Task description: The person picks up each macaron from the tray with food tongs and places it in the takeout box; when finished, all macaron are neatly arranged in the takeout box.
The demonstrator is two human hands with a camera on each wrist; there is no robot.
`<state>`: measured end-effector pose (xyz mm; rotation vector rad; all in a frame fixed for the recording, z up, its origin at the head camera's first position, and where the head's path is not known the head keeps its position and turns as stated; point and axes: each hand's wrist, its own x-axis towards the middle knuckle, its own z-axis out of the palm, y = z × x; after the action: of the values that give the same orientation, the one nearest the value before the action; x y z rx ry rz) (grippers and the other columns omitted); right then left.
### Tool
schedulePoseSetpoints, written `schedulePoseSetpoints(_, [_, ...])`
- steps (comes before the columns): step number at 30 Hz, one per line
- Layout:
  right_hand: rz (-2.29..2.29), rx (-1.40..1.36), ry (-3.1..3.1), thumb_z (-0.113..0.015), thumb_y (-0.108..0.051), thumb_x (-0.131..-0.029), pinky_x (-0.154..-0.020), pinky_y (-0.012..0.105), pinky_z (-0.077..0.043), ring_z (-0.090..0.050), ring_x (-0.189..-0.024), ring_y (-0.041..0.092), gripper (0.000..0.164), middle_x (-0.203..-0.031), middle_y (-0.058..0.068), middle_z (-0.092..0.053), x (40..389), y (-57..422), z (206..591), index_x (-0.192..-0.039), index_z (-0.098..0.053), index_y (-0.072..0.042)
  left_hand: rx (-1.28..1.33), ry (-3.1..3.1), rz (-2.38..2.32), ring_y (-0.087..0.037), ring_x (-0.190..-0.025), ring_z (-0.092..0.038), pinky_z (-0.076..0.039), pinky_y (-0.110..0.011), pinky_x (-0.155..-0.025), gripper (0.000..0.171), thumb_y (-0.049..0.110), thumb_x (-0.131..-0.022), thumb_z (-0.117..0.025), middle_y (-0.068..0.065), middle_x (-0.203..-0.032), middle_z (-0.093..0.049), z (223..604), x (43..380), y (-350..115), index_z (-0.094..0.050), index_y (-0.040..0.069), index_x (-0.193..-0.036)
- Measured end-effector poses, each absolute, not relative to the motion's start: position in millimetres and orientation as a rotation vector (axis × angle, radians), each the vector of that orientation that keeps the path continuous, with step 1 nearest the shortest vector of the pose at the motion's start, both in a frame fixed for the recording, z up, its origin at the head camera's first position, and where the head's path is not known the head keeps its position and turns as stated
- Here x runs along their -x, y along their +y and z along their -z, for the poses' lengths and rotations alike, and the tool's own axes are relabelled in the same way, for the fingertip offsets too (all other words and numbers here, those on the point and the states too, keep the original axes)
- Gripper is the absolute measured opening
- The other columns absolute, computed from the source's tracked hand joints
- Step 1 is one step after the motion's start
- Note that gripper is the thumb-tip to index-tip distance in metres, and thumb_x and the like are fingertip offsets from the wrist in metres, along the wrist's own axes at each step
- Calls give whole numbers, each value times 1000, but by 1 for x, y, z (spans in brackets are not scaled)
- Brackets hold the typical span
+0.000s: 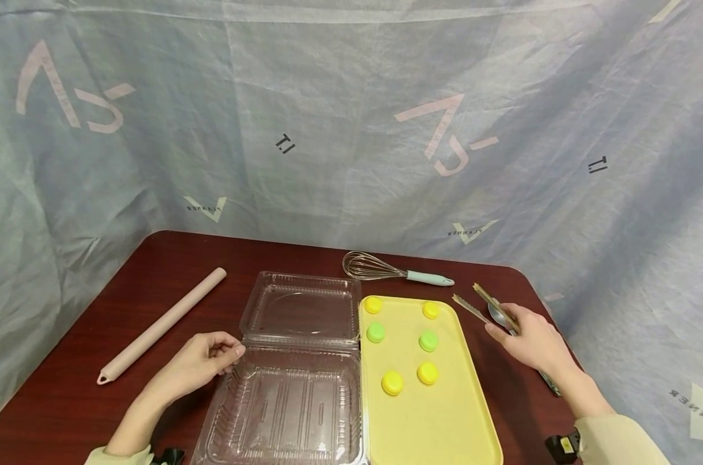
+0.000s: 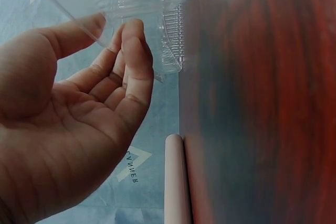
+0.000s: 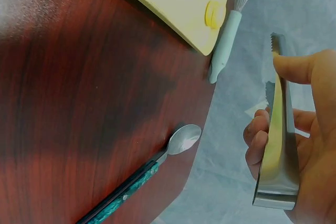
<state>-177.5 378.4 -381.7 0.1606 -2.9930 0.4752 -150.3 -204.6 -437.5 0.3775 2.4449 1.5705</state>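
My left hand point(image 1: 197, 363) is at the left edge of a clear plastic clamshell container point(image 1: 296, 400), near its hinge. In the left wrist view, thumb and curled fingers point(image 2: 137, 59) hold the thin plastic edge. The container lies opened out, its lid point(image 1: 305, 310) folded back. My right hand point(image 1: 534, 341) grips metal food tongs point(image 3: 278, 156), whose toothed tips stand apart with nothing between them. Beside the container, a yellow tray point(image 1: 430, 426) carries several yellow macarons point(image 1: 392, 383) and two green macarons point(image 1: 428, 341). The tongs are above the table, right of the tray.
Beneath the right hand lies a spoon point(image 3: 184, 139) with a green patterned handle. A whisk point(image 1: 398, 271) lies behind the tray. To the left is a pink rolling pin point(image 1: 162, 326). A grey cloth point(image 1: 351, 129) hangs behind the dark red table point(image 1: 171, 258).
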Motion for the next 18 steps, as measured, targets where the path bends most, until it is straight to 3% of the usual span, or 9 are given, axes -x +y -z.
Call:
schedulePoseSetpoints(3, [-473,-179,-2990,-64,-53,-94,-72,57,-50,-64,-95,37,69,-112,20,-66,181,376,382,-135,-54,1,-379,2442,-1575,-18,-72,-63,-56,-31,-65,26,18,-99,-64,-9,-85,-65,438,150,-205,-64,-7,-106])
schedulePoseSetpoints(10, [-475,-190,-2986,-66,-53,-93,-59,38,-42,-54,-68,19,68,-82,3,-61,190,369,385,-129,-57,4,-370,2457,-1570,-17,-71,-62,-55,-31,-65,25,17,-98,-65,-9,-83,-64,438,151,-204,-64,-7,-105])
schedulePoseSetpoints(18, [-487,-171,-2993,-65,-57,-92,-50,33,-34,-45,-56,17,62,-69,1,-53,198,362,392,-117,-63,-1,-367,2466,-1563,-17,-71,-62,-56,-31,-65,26,18,-98,-65,-10,-84,-65,437,150,-203,-65,-7,-104])
